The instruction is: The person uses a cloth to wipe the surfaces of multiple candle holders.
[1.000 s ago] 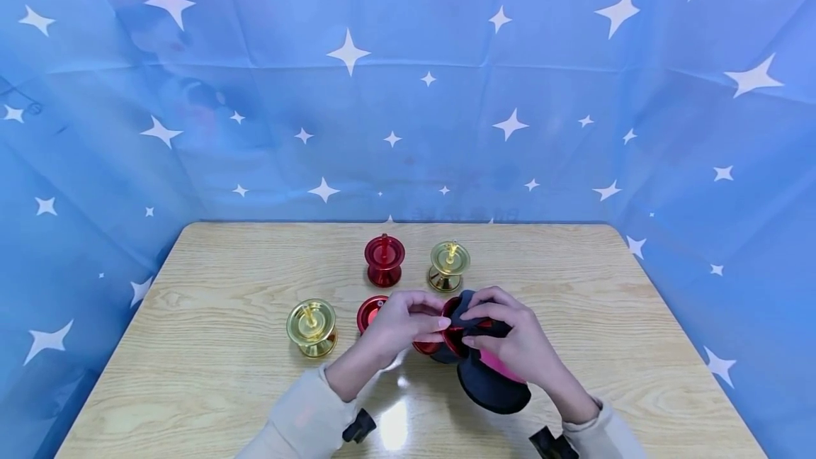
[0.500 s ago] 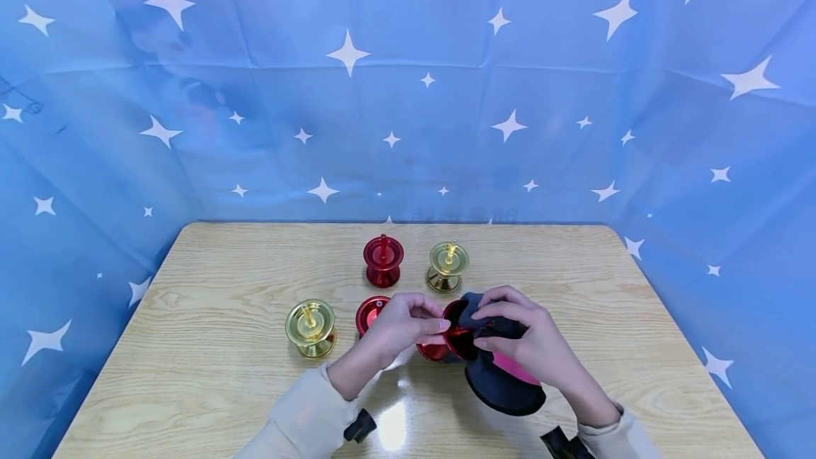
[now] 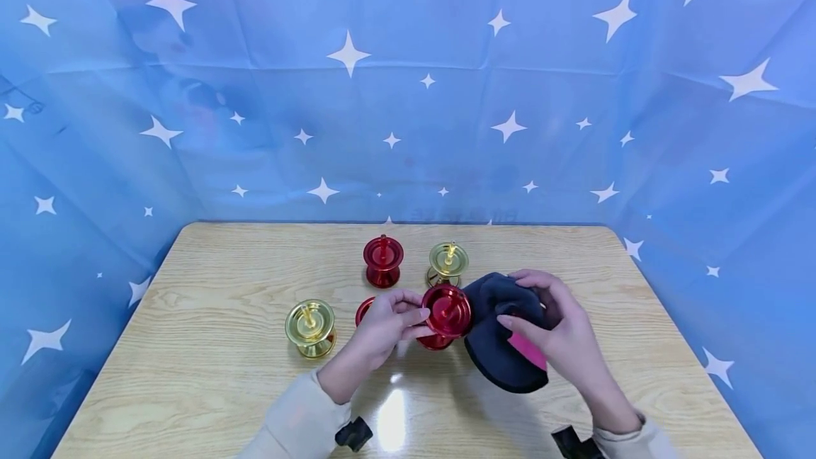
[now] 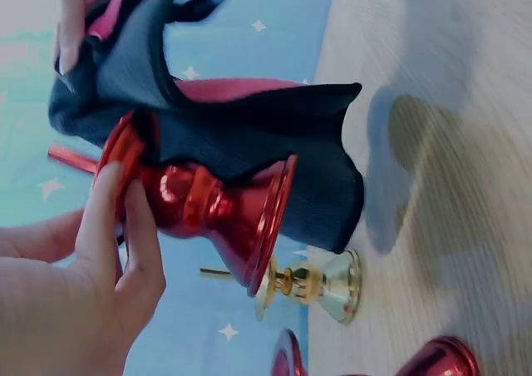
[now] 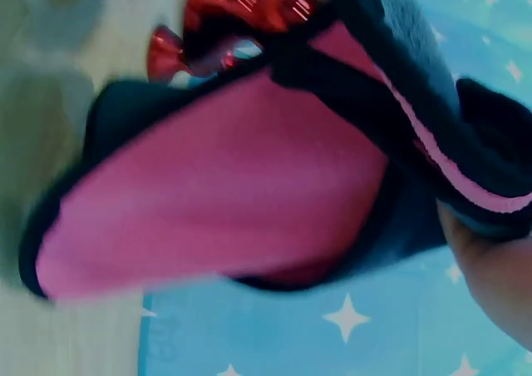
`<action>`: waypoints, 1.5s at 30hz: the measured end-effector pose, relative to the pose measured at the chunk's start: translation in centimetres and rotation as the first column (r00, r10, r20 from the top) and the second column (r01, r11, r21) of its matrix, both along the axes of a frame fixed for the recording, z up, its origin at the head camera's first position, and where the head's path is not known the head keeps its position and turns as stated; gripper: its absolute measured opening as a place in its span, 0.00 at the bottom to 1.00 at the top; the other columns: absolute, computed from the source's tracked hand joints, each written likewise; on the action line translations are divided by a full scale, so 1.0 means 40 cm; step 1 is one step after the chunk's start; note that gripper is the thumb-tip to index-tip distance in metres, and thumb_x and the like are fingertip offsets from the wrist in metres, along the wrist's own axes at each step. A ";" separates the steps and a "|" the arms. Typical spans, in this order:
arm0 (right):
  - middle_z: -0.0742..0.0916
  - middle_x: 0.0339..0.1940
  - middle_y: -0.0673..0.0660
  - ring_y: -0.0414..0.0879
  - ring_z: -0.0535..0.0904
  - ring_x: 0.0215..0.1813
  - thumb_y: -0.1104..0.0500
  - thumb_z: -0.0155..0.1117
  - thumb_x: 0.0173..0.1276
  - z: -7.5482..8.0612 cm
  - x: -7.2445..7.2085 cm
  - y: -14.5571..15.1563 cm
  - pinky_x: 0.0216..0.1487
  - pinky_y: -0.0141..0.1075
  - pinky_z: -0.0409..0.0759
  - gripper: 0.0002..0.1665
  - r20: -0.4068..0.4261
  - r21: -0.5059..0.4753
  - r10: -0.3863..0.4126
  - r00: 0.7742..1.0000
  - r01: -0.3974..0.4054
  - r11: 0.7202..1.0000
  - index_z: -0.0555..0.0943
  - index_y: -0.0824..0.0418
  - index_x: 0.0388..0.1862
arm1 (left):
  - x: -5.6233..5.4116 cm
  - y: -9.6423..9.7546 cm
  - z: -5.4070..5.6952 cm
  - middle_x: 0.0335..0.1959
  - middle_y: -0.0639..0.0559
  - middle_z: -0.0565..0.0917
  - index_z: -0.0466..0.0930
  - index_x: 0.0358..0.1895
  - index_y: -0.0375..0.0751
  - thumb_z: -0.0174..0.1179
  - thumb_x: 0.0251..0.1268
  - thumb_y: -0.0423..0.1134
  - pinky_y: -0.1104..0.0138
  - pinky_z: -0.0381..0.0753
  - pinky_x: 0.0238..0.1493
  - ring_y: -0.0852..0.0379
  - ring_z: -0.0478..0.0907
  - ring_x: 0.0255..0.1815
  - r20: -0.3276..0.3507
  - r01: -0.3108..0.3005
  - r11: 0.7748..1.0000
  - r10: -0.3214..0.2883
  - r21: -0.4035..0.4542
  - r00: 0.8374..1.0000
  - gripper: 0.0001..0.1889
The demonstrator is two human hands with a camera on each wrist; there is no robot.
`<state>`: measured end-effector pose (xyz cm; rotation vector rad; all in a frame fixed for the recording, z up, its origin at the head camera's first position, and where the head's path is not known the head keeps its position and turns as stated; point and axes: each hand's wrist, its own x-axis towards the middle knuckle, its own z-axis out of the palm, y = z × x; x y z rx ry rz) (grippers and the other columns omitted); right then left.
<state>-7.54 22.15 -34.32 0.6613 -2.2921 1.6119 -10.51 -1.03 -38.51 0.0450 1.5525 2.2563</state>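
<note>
My left hand (image 3: 390, 326) grips a shiny red candle holder (image 3: 446, 314) by the rim of its dish, above the table. The left wrist view shows its spike, narrow waist and flared foot (image 4: 262, 218). Just to its right, my right hand (image 3: 567, 331) holds a bunched dark navy cloth (image 3: 500, 356) with a pink side (image 5: 224, 185). The cloth hangs down close to the holder's dish and stem. Another red candle holder (image 3: 363, 308) stands mostly hidden behind my left hand.
One gold candle holder (image 3: 310, 328) stands at the left. Towards the back are a red one (image 3: 384, 261) and a second gold one (image 3: 449, 261), its foot partly covered by the held holder. The wooden table (image 3: 210, 374) meets a blue star-patterned curtain (image 3: 408, 154) behind.
The held red candle holder has turned from its hollow foot facing me to its dish facing up. My right hand has shifted right, and the cloth has come out of the hollow foot.
</note>
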 end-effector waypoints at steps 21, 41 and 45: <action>0.79 0.51 0.57 0.51 0.74 0.53 0.84 0.61 0.45 -0.083 -0.010 -0.024 0.54 0.24 0.69 0.25 -0.187 0.377 0.239 0.953 -0.155 0.913 0.82 0.61 0.38 | -0.001 -0.006 0.016 0.44 0.35 0.78 0.69 0.52 0.17 0.49 0.60 0.18 0.62 0.81 0.38 0.52 0.81 0.34 -0.039 0.183 0.977 -0.188 -0.106 0.981 0.16; 0.79 0.49 0.57 0.51 0.76 0.50 0.83 0.63 0.46 -0.083 -0.018 -0.029 0.46 0.23 0.74 0.25 -0.189 0.352 0.235 0.953 -0.158 0.922 0.81 0.60 0.39 | -0.011 -0.006 0.015 0.42 0.38 0.78 0.70 0.51 0.19 0.50 0.61 0.19 0.64 0.82 0.36 0.56 0.79 0.30 -0.068 0.158 0.978 -0.168 -0.137 0.983 0.15; 0.79 0.48 0.57 0.51 0.76 0.48 0.85 0.60 0.45 -0.077 -0.029 -0.022 0.40 0.25 0.76 0.26 -0.190 0.384 0.289 0.938 -0.200 0.902 0.81 0.60 0.37 | -0.010 -0.006 0.015 0.36 0.42 0.77 0.72 0.49 0.20 0.52 0.60 0.21 0.64 0.82 0.35 0.59 0.77 0.30 -0.090 0.220 0.955 -0.242 -0.201 0.966 0.13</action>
